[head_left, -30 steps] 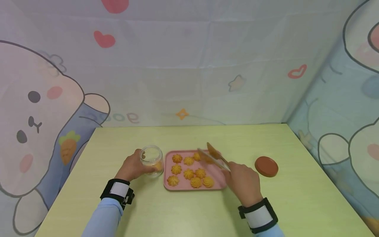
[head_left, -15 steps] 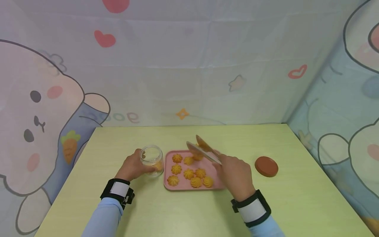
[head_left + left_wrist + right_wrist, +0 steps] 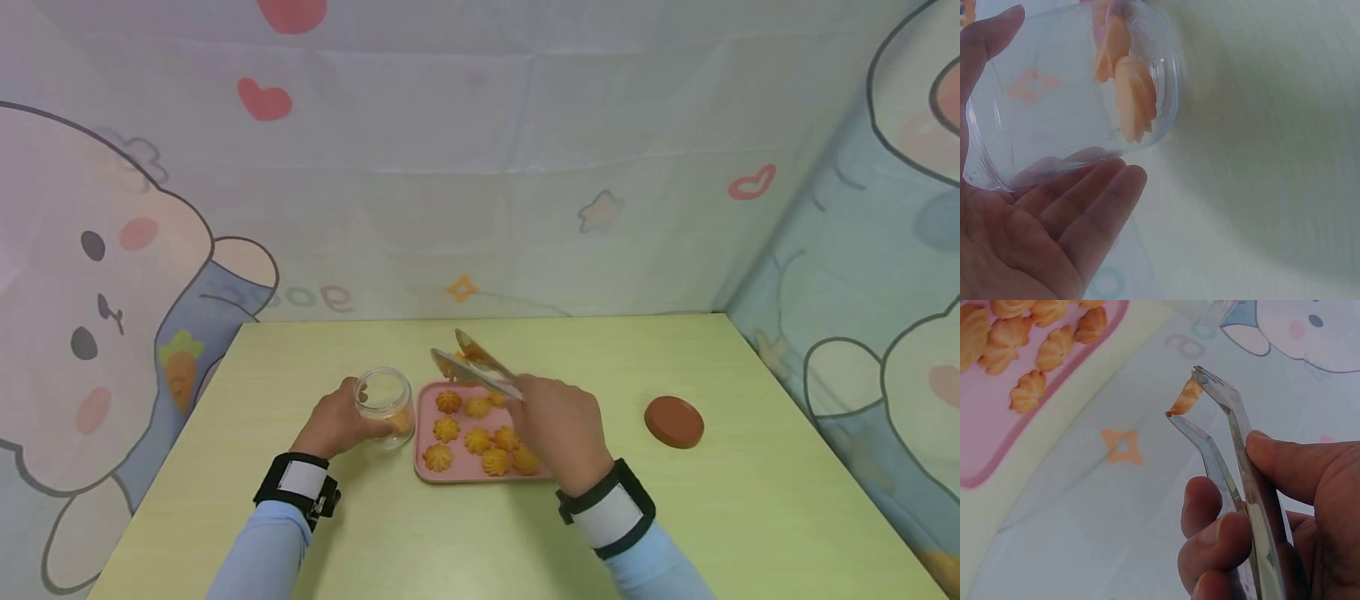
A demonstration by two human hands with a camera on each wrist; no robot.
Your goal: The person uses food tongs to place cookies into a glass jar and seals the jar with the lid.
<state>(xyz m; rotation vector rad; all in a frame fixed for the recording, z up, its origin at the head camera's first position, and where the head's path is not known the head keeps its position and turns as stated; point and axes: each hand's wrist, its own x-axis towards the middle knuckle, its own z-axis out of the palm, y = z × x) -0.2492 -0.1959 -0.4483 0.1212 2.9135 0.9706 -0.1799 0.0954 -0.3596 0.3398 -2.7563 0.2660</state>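
Metal tongs (image 3: 480, 381) hold one cookie (image 3: 1187, 399) aloft

At the far left we see a cartoon animal (image 3: 120, 217) printed on the backdrop (image 3: 450, 100). Next comes the left hand (image 3: 337, 421), its thumb and fingers set wide around a glass jar (image 3: 384, 404) that stands upright on the pale table (image 3: 412, 550). Low inside it we make out two cookies (image 3: 1136, 100). Just right of the jar lies a pink tray (image 3: 426, 417) bearing ridged golden cookies (image 3: 477, 441). Near the tray's far left edge, as we see it from the head view, the tips of the tongs pinch the single cookie, narrowly, one on either side. The right hand (image 3: 561, 429) grips the tongs between thumb and curled fingers, hiding part of the tray. Well apart, farthest right on the table, we find a round brown lid (image 3: 674, 422).
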